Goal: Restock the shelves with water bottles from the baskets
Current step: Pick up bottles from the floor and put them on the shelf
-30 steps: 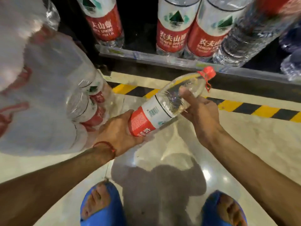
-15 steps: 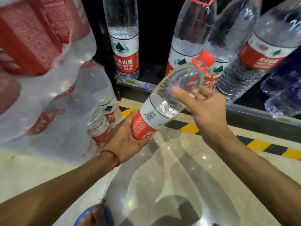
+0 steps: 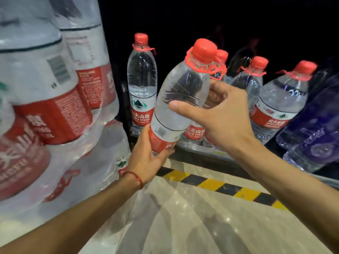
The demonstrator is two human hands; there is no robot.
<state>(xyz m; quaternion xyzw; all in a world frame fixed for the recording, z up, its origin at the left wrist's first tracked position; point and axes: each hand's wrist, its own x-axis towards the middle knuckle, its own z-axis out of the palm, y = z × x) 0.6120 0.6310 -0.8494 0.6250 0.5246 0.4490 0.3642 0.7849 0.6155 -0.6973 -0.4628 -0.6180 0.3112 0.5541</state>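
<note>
Shrink-wrapped packs of bottles (image 3: 55, 107), red-and-white labelled, are stacked at the left, beside the dark shelf (image 3: 201, 150). A yellow-and-black stripe (image 3: 220, 186) is laid on the glossy floor (image 3: 201, 226) before it. Red-capped bottles (image 3: 275, 107) are stood on the shelf, then purple bottles (image 3: 315, 125); on one lone bottle (image 3: 141, 88) "农夫山泉" and "SPRING" can be read. The water bottle (image 3: 179, 99) is held tilted before the shelf edge: its labelled base is gripped by the left hand (image 3: 146, 158), its clear upper body by the right hand (image 3: 223, 118), thumb across the front, fingers curled behind. A red bracelet (image 3: 136, 177) is worn.
</note>
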